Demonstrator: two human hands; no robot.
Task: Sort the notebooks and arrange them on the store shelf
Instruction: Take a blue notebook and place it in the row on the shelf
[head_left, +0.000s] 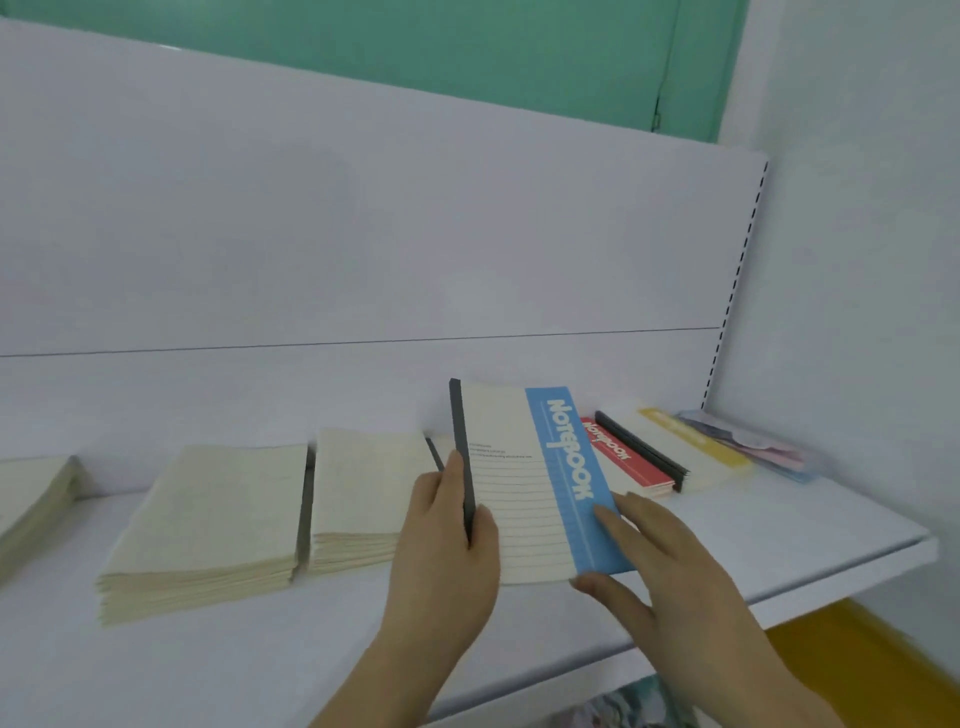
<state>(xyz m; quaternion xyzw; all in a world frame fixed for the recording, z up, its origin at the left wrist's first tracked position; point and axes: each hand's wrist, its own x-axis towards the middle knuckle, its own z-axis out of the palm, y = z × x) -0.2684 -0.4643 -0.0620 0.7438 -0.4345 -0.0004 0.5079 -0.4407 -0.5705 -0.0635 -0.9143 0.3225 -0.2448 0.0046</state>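
Note:
A cream notebook with a blue "Notebook" band (524, 483) and a dark spine is tilted up over the white shelf (779, 530). My left hand (447, 540) grips it along the dark spine. My right hand (660, 566) holds its lower right corner, thumb under the bottom edge and fingers lying against the blue band. To its right lie a red-banded notebook (623, 457) and a yellow-banded notebook (691, 441). To its left sit two stacks of cream notebooks (218, 514) (363, 488), face down.
Another cream stack (31, 493) reaches in at the far left edge. A clear plastic packet (753, 441) lies in the shelf's right back corner. The white back panel (363, 234) rises behind the shelf. The shelf's front edge runs diagonally at lower right.

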